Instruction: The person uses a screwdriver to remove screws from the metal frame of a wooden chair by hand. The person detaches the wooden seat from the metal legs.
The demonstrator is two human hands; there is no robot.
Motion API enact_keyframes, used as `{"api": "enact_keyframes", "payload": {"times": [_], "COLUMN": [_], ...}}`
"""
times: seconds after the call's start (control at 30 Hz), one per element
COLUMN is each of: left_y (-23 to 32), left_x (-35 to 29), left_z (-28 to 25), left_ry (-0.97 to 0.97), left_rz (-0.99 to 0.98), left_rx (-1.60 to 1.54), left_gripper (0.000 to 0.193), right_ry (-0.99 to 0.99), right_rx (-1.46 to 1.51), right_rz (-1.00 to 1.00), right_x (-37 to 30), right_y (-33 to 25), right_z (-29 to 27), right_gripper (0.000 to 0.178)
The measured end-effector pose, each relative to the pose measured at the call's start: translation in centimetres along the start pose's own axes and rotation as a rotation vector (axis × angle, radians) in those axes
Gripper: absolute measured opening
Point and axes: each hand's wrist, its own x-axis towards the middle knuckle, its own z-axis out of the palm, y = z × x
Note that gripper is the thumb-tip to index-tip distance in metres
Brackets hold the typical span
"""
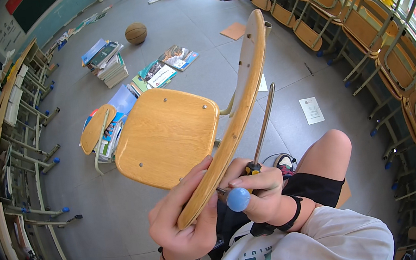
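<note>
A wooden chair stands tipped in front of me, with its tan seat (pixel 166 135) facing up and its curved backrest (pixel 246 91) seen nearly edge-on. My left hand (pixel 185 219) is closed around the backrest's near end, fingers on one face and thumb on the other. Closed beside that face, my right hand (pixel 265 188) holds a screwdriver (pixel 265 122) with a black and yellow handle, its long metal shaft pointing up and away. Between the same fingers is a second tool with a rounded blue end (pixel 238 199); its thin metal part points at the backrest. The contact point is partly hidden.
Stacked books (pixel 107 64) and loose magazines (pixel 158 73) lie beyond the chair, near a basketball (pixel 136 33). A small round-topped chair part (pixel 97 129) rests at left. Rows of chairs (pixel 363 30) line the right; desks (pixel 26 148) line the left. A paper sheet (pixel 311 110) lies on the floor.
</note>
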Motion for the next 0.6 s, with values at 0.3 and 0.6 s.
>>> {"api": "enact_keyframes", "payload": {"times": [0.3, 0.6], "left_y": [0.65, 0.99], "left_x": [0.43, 0.75], "left_z": [-0.53, -0.77], "left_ry": [-0.025, -0.065], "left_rz": [0.006, 0.023], "left_rx": [0.104, 0.151], "left_gripper": [0.023, 0.025], "right_ry": [-0.036, -0.02], "right_rx": [0.035, -0.001], "right_rz": [0.07, 0.047], "right_x": [-0.14, -0.21], "right_y": [0.16, -0.1], "right_z": [-0.55, -0.32], "right_gripper": [0.027, 0.027]}}
